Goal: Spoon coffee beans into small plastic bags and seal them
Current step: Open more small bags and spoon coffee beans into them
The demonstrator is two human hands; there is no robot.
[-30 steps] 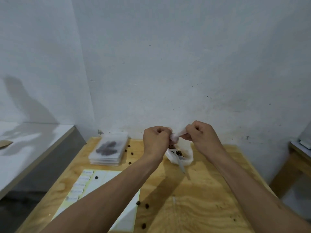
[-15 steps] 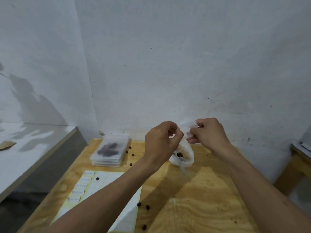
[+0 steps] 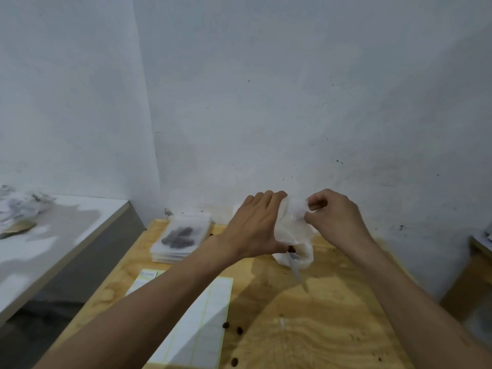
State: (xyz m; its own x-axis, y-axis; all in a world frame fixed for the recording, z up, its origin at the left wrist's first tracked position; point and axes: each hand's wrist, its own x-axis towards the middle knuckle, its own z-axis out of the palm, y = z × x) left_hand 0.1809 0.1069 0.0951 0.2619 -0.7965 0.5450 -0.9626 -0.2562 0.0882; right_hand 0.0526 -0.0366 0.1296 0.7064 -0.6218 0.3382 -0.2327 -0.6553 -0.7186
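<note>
A small clear plastic bag (image 3: 295,210) is held up above the far part of the wooden table (image 3: 319,328). My right hand (image 3: 336,218) pinches its top edge between thumb and fingers. My left hand (image 3: 257,226) lies against the bag's left side with its fingers fairly straight; its grip is hidden from me. Below them sits a larger white bag of coffee beans (image 3: 298,249), and a clear plastic spoon (image 3: 296,270) sticks out of it toward me. A stack of filled bags (image 3: 181,239) with dark beans on top lies at the table's back left.
A sheet of white labels (image 3: 197,323) lies at the front left of the table. Several loose beans (image 3: 231,327) are scattered on the wood. A white counter (image 3: 53,243) stands to the left across a gap. The wall stands close behind the table, and another wooden surface (image 3: 479,249) shows at the right edge.
Both hands have risen with the small bag. My left hand has gone from a curled pinch to straighter fingers along the bag's side. The view has tilted slightly.
</note>
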